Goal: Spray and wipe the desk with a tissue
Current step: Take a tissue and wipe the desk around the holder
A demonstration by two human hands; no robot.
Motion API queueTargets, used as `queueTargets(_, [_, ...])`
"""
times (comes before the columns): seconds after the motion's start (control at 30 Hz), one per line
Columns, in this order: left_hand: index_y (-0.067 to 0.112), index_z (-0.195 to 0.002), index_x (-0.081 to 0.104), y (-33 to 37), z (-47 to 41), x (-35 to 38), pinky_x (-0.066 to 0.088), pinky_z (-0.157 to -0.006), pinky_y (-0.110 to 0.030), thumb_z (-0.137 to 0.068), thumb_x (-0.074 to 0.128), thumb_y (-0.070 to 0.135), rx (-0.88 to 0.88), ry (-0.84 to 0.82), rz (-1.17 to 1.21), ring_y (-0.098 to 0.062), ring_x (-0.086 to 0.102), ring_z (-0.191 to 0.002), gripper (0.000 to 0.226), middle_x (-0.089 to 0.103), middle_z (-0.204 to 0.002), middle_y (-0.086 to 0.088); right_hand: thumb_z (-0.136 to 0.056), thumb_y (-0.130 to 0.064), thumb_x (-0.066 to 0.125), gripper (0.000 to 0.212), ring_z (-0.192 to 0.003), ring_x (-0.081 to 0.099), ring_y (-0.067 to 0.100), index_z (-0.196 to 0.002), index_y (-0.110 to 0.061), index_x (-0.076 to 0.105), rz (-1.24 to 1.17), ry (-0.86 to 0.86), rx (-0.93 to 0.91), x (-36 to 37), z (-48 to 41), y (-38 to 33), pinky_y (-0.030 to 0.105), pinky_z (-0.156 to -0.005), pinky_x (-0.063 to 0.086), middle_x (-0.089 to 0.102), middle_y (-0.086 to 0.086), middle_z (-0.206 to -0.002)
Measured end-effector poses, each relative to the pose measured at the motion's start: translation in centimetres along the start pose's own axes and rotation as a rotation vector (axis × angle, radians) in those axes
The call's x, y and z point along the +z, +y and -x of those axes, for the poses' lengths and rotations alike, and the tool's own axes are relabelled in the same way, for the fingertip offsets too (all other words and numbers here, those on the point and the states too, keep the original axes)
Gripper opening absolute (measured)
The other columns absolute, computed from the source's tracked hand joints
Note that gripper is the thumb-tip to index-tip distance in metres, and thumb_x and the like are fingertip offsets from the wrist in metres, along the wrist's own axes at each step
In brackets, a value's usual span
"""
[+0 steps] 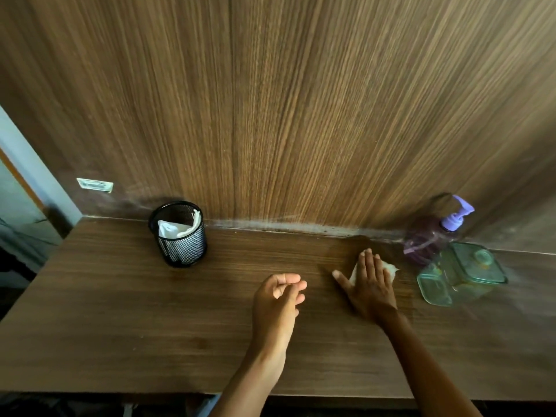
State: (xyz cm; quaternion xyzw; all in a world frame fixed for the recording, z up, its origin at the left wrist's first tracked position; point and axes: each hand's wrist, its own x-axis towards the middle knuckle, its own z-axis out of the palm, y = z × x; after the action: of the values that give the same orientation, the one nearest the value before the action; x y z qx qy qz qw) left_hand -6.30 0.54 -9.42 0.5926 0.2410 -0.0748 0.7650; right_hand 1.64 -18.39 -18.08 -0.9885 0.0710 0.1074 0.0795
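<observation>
The tissue (388,268) lies flat on the desk (120,296), toward the right rear, pinned under the right hand (368,284). Only its white edges show: a crumpled bit poking out past the little-finger side, a sliver by the fingertips, and a strip near the thumb. The right hand is palm down, its fingers (371,263) straight and held close together, thumb angled out to the left, pressing the tissue onto the wood. The wood just beyond the fingertips looks slightly darker, up near the seam where the desk meets the wood-grain back panel (301,100).

Just to the left, apart from the right hand, the left hand (278,299) hovers or rests near the desk's middle, fingers (288,281) curled loosely inward with the thumb tucked against them, holding nothing that can be seen.

To the right of the tissue, near it but not touching, stands a purple pump bottle (430,239) with a lilac pump head, close against the back panel. In front of that sits a clear greenish lidded container (463,272), a second small lid-like piece at its near left corner.

Far over on the left rear, a black mesh cup (180,236) holds more crumpled white tissue. A small pale sticker (95,185) sits on the panel behind it.
</observation>
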Motion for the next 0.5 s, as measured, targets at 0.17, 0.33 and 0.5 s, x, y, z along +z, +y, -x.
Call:
queueTargets(0.17, [0.018,-0.085,0.061,0.1,-0.3,-0.3,0.044,-0.066,-0.022,-0.090,0.052,0.009,-0.005,0.022,0.006,-0.010,0.063,-0.081,0.013,0.069,-0.086,0.005,-0.081,-0.078,0.021,0.103,-0.145,-0.017,0.025,-0.148,-0.006,-0.009,-0.069,-0.015,0.113,0.0,-2.6,-6.0,0.044,-0.119,-0.007,-0.016,0.012,-0.157])
queueTargets(0.33, [0.019,-0.085,0.060,0.3,-0.6,-0.9,0.045,-0.066,-0.022,-0.091,0.052,0.012,-0.003,0.022,0.020,-0.009,0.062,-0.080,0.012,0.068,-0.085,0.006,-0.058,-0.086,-0.017,0.121,-0.145,-0.015,0.025,-0.148,-0.006,-0.007,0.035,0.009,-0.149,1.8,-0.1,-8.8,0.043,-0.119,-0.005,-0.015,0.011,-0.157])
queueTargets(0.5, [0.014,-0.092,0.061,0.6,-0.6,-1.7,0.045,-0.071,-0.024,-0.090,0.053,0.010,0.011,0.023,0.027,-0.010,0.063,-0.082,0.009,0.068,-0.088,0.005,-0.046,-0.087,-0.028,0.128,-0.140,-0.019,0.010,-0.148,-0.014,-0.006,0.074,-0.024,-0.299,2.4,2.7,-5.4,0.033,-0.115,-0.008,-0.012,0.001,-0.158])
